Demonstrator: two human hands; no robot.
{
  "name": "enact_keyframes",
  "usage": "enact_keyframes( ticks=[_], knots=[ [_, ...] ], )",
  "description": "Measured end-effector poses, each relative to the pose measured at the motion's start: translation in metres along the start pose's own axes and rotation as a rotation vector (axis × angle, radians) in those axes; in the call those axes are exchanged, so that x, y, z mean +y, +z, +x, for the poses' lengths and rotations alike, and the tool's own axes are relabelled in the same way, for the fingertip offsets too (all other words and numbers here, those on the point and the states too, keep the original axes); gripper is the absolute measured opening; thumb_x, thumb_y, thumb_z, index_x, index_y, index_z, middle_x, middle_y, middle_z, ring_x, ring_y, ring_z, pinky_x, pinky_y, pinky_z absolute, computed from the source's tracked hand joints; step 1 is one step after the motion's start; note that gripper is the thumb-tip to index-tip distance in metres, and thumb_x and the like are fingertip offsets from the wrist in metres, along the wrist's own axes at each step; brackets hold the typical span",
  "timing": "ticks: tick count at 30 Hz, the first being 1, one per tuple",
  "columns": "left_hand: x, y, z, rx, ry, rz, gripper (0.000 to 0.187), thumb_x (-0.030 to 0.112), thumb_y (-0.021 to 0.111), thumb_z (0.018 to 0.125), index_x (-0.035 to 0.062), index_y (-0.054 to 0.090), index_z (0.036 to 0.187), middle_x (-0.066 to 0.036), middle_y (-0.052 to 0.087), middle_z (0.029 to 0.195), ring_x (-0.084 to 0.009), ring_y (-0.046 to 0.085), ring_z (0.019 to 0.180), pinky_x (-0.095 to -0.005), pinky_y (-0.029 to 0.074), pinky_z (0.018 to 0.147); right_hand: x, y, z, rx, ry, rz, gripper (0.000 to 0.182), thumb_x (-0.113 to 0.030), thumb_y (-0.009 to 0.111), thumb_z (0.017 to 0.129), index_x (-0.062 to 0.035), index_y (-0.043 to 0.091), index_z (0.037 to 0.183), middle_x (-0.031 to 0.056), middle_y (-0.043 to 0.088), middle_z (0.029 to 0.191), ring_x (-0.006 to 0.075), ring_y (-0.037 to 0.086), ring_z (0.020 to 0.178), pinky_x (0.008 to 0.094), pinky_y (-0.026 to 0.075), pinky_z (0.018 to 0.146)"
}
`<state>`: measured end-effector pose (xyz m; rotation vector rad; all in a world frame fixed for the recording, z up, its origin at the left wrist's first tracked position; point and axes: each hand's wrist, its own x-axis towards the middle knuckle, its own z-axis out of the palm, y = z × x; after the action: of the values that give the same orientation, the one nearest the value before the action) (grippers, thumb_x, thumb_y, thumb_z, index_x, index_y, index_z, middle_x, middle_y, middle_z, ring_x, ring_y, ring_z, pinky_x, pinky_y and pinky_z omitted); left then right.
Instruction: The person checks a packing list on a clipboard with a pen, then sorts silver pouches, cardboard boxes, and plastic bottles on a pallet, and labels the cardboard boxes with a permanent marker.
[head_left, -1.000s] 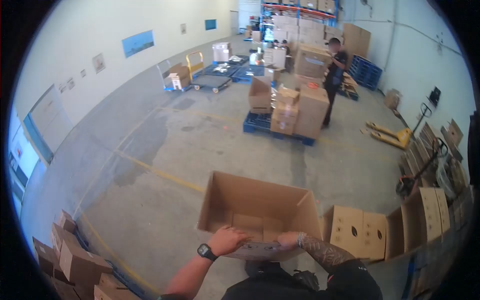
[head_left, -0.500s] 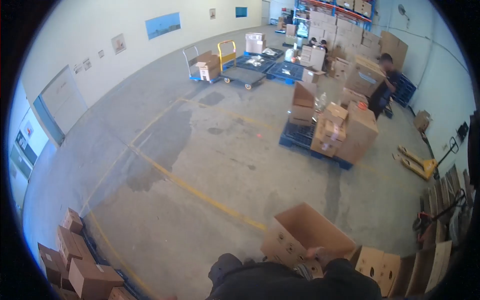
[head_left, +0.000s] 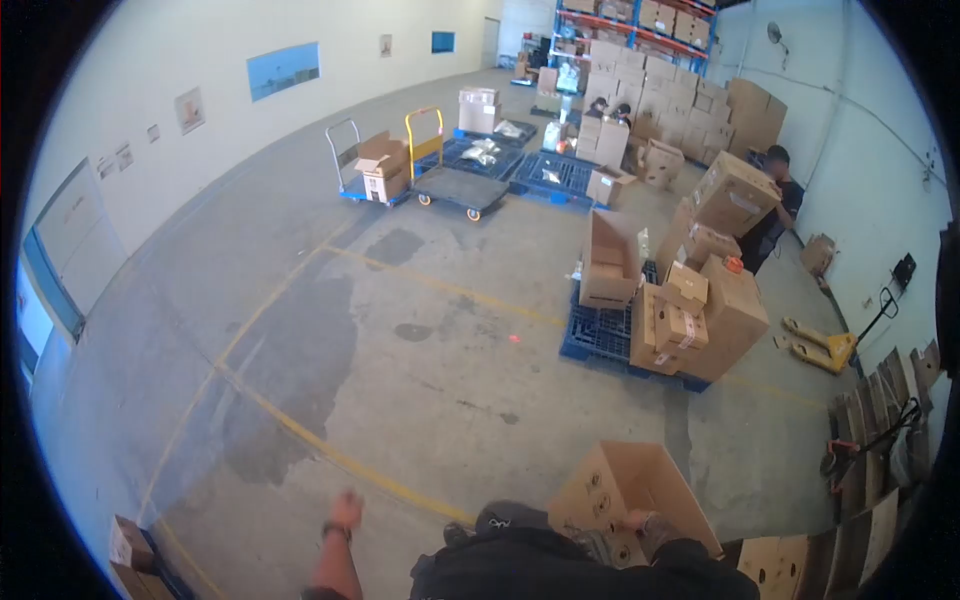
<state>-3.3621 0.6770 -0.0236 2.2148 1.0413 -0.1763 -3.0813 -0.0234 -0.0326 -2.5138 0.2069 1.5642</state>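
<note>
An open cardboard box [head_left: 598, 490] is at my right side, its mouth facing up and away from me. My right hand [head_left: 637, 521] is closed on the near edge of this box, and part of the hand is hidden by the cardboard and my sleeve. My left hand [head_left: 346, 509] is out to the left over the concrete floor, with a dark band at the wrist. It touches nothing; its fingers look loosely bent and somewhat apart, and I see no thing in them.
A blue pallet [head_left: 596, 338] loaded with boxes stands ahead right; beside it a person [head_left: 785, 195] holds a large carton [head_left: 735, 193]. A yellow pallet jack [head_left: 825, 350] is by the right wall. Flatbed trolleys [head_left: 460, 188] stand farther off. Stacked boxes [head_left: 130, 545] sit lower left.
My left hand has come into view on the left. The view has shifted, and the boxes at lower left have mostly left it. My right hand still holds the box.
</note>
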Motion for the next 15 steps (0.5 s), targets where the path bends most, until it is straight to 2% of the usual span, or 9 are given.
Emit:
enact_keyframes(
  ticks=[2,4,5,7,9,10,12,13,15],
  knots=[
    [0.064,-0.075,0.116,0.118,0.218,-0.061,0.051,0.035,0.06,0.089,0.0035,0.054,0.129,-0.018,0.061,0.123,-0.0325,0.058,0.115,-0.0412,0.044,0.099,-0.028,0.016,0.001,-0.051,0.054,0.054,0.058,-0.052,0.061,0.085,0.0016,0.064,0.109,0.0193,0.068,0.091,0.03,0.066,0.08,0.0419,0.053,0.073],
    [0.14,-0.136,0.188,0.31,0.357,-0.268,0.045,0.032,0.061,0.09,0.002,0.059,0.123,-0.016,0.066,0.111,-0.0305,0.062,0.103,-0.0393,0.048,0.088,-0.089,-0.01,-0.018,0.057,-0.08,0.095,0.061,-0.054,0.063,0.084,0.002,0.065,0.106,0.0145,0.066,0.087,0.0262,0.064,0.071,0.0394,0.053,0.064],
    [0.177,-0.163,0.216,0.336,0.382,-0.361,0.043,0.03,0.061,0.09,0.0017,0.059,0.123,-0.016,0.067,0.109,-0.0288,0.063,0.1,-0.0377,0.049,0.086,-0.108,-0.021,-0.012,0.061,-0.083,0.1,0.061,-0.054,0.063,0.084,0.002,0.065,0.106,0.0145,0.066,0.087,0.0262,0.064,0.071,0.0394,0.053,0.064],
    [0.225,-0.186,0.239,0.368,0.412,-0.452,0.042,0.028,0.062,0.09,0.0014,0.059,0.122,-0.016,0.067,0.108,-0.0271,0.064,0.098,-0.0362,0.049,0.084,-0.144,-0.041,0.009,-0.143,0.052,0.072,0.059,-0.054,0.063,0.083,0.0006,0.065,0.107,0.0151,0.066,0.086,0.0253,0.063,0.066,0.0386,0.052,0.059],
    [0.272,-0.2,0.265,0.313,0.346,-0.509,0.039,0.024,0.061,0.091,0.0005,0.059,0.122,-0.015,0.068,0.104,-0.0243,0.065,0.095,-0.0337,0.05,0.082,-0.179,-0.051,0.037,-0.059,-0.098,0.135,0.061,-0.056,0.064,0.082,0.0009,0.065,0.106,0.0151,0.066,0.085,0.0248,0.062,0.064,0.0378,0.051,0.057],
    [0.256,-0.182,0.304,0.277,0.365,-0.497,0.042,0.026,0.062,0.09,0.0017,0.059,0.123,-0.015,0.069,0.103,-0.0277,0.066,0.095,-0.0362,0.05,0.082,-0.19,-0.052,0.051,0.01,-0.228,0.191,0.063,-0.057,0.064,0.081,0.0013,0.065,0.105,0.0151,0.066,0.084,0.0244,0.061,0.062,0.037,0.05,0.054],
    [0.211,-0.133,0.351,0.234,0.419,-0.263,0.041,0.029,0.062,0.089,0.0039,0.06,0.121,-0.016,0.068,0.104,-0.0316,0.065,0.096,-0.0385,0.05,0.084,-0.211,-0.073,0.076,0.002,-0.218,0.265,0.064,-0.058,0.064,0.081,0.0014,0.065,0.105,0.0153,0.066,0.084,0.0244,0.061,0.061,0.0374,0.051,0.054],
    [0.213,-0.128,0.334,0.101,0.301,-0.09,0.041,0.036,0.061,0.088,0.0061,0.062,0.117,-0.017,0.067,0.109,-0.0348,0.063,0.101,-0.0422,0.049,0.087,-0.227,-0.089,0.088,-0.006,-0.213,0.339,0.065,-0.058,0.064,0.081,0.0016,0.065,0.106,0.0155,0.066,0.085,0.0244,0.061,0.06,0.0379,0.051,0.055],
    [0.126,-0.068,0.363,-0.266,0.305,0.277,0.051,0.048,0.054,0.089,0.0081,0.061,0.119,-0.016,0.066,0.115,-0.0345,0.061,0.108,-0.0456,0.045,0.096,-0.296,-0.148,0.042,-0.004,-0.15,0.283,0.064,-0.057,0.064,0.081,0.0011,0.065,0.106,0.0159,0.066,0.086,0.0248,0.062,0.062,0.0379,0.051,0.055]
  ],
)
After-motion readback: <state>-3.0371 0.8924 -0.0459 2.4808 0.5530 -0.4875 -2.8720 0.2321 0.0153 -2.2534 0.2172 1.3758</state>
